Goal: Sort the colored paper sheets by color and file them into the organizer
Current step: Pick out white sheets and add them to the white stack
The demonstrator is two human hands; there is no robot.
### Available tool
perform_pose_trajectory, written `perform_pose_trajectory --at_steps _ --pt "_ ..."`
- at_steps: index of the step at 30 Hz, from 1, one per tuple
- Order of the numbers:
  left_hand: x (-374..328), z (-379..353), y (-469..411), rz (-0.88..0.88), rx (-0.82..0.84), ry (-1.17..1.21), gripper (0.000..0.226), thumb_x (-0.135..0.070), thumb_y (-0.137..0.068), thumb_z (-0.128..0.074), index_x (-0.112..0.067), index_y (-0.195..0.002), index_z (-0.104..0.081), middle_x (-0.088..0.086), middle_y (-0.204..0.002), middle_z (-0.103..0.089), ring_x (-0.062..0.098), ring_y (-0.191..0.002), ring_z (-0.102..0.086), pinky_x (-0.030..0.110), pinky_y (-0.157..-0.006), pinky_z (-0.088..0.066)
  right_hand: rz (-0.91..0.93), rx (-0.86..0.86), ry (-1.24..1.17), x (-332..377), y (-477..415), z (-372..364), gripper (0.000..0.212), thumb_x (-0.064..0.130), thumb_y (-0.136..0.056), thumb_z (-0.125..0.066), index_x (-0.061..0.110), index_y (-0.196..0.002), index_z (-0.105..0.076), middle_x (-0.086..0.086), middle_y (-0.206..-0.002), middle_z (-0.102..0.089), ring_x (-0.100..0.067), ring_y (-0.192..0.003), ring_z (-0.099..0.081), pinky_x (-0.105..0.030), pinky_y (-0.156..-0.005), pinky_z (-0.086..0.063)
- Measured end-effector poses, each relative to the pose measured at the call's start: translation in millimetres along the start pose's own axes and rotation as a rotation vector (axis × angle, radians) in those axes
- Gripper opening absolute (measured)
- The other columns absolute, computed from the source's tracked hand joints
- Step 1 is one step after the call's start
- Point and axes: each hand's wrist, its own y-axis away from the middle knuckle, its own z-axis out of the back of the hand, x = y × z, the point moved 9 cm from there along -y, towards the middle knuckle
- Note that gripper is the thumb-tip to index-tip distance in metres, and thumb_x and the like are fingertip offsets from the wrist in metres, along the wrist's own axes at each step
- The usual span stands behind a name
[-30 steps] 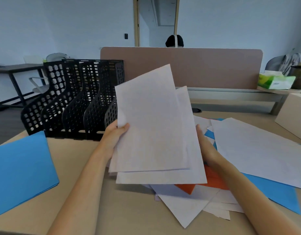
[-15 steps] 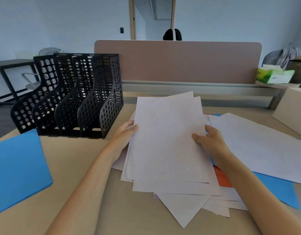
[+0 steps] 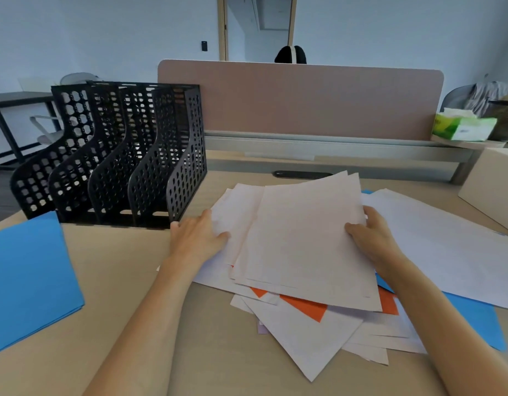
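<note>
Gathering step. The left hand point(image 3: 200, 238) and the right hand point(image 3: 370, 235) each clamp their grip, thumb on top, on opposite edges of a sheaf of pale white paper sheets point(image 3: 301, 238). The sheaf is held low over a mixed heap showing an orange sheet point(image 3: 304, 305) and a blue sheet point(image 3: 473, 318). A separate blue paper stack point(image 3: 27, 275) lies at the left of the light wooden worktop point(image 3: 127, 281). The black perforated plastic organizer point(image 3: 118, 155) stands just beyond the left hand, with no sheet visible in its slots. The next move probably calls for squaring the sheaf and carrying it leftward into one slot. A pinkish-brown divider panel point(image 3: 298, 98) and pale walls lie behind.
</note>
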Motion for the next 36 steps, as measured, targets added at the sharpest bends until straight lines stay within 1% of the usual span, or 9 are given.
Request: perform_pose_trajectory --at_steps 5,15,18,21,23,27,30,32,36 --pt "0 6 4 0.069 0.008 0.358 0.04 -0.029 -0.092 -0.057 -0.01 -0.125 -0.047 0.009 -0.119 -0.059 0.03 -0.108 -0.054 0.033 -0.075 -0.038 0.014 0.024 -0.061 3 7 -20 0.049 0.006 -0.09 -0.055 0.021 -0.135 -0.04 -0.004 -0.109 -0.063 -0.022 -0.088 -0.067 -0.033 -0.067 -0.056" --pt "3 0 4 0.231 0.144 0.887 0.067 -0.013 -0.086 -0.07 -0.008 -0.142 -0.033 0.003 -0.121 -0.05 0.021 -0.104 -0.053 0.035 -0.081 -0.043 -0.121 0.183 -0.238 -2 21 -63 0.043 0.007 -0.092 -0.056 0.03 -0.126 -0.042 0.0 -0.117 -0.061 -0.027 -0.1 -0.066 -0.049 -0.086 -0.056" --pt "6 -4 7 0.276 0.278 0.903 0.04 -0.016 -0.088 -0.068 -0.004 -0.117 -0.043 0.002 -0.111 -0.055 0.023 -0.089 -0.06 0.037 -0.075 -0.05 -0.09 0.215 -0.158 -1 25 -70 0.034 0.008 -0.094 -0.055 0.029 -0.119 -0.045 0.005 -0.109 -0.062 -0.022 -0.098 -0.065 -0.04 -0.077 -0.058" --pt "11 -4 13 0.259 0.385 1.0 0.031 -0.015 -0.083 -0.071 0.0 -0.109 -0.065 0.014 -0.107 -0.072 0.031 -0.099 -0.067 0.048 -0.097 -0.05 -0.046 0.215 -0.089 2 26 -69 0.037 0.011 -0.096 -0.055 0.029 -0.125 -0.043 0.012 -0.102 -0.056 -0.016 -0.095 -0.062 -0.028 -0.07 -0.055" --pt "13 -1 16 0.25 0.425 1.031 0.038 -0.024 -0.073 -0.078 -0.005 -0.105 -0.071 0.01 -0.103 -0.074 0.029 -0.104 -0.066 0.047 -0.102 -0.045 -0.04 0.179 -0.101 3 23 -63 0.04 0.01 -0.094 -0.057 0.027 -0.128 -0.043 0.007 -0.112 -0.059 -0.018 -0.099 -0.063 -0.036 -0.08 -0.057" --pt "7 -4 20 0.257 0.472 1.084 0.038 -0.047 -0.08 -0.073 -0.018 -0.106 -0.072 0.002 -0.108 -0.073 0.024 -0.107 -0.063 0.041 -0.101 -0.043 0.028 0.079 -0.08 8 17 -45 0.052 0.013 -0.091 -0.06 0.022 -0.139 -0.042 -0.002 -0.128 -0.06 -0.025 -0.108 -0.063 -0.047 -0.092 -0.054" --pt "-1 -7 21 0.238 0.422 1.039 0.027 -0.038 -0.09 -0.066 -0.016 -0.106 -0.065 -0.001 -0.102 -0.067 0.015 -0.096 -0.06 0.029 -0.078 -0.045 0.076 0.06 0.028 12 17 -45 0.055 0.018 -0.095 -0.056 0.022 -0.146 -0.035 -0.003 -0.137 -0.053 -0.025 -0.118 -0.057 -0.046 -0.098 -0.05" --pt "-7 -9 24 0.209 0.446 0.986 0.021 -0.029 -0.095 -0.062 -0.015 -0.109 -0.066 0.0 -0.102 -0.07 0.016 -0.093 -0.064 0.027 -0.07 -0.046 0.121 0.089 0.128 17 21 -51 0.058 0.024 -0.099 -0.049 0.023 -0.151 -0.024 -0.001 -0.148 -0.042 -0.023 -0.129 -0.047 -0.039 -0.104 -0.044" --pt "-14 -11 27 0.144 0.51 0.941 0.012 -0.025 -0.093 -0.064 -0.02 -0.102 -0.069 0.0 -0.1 -0.074 0.02 -0.095 -0.068 0.029 -0.081 -0.051 0.131 0.262 0.174 24 32 -70 0.062 0.041 -0.102 -0.037 0.025 -0.155 -0.009 0.003 -0.157 -0.026 -0.014 -0.13 -0.037 -0.025 -0.094 -0.033"
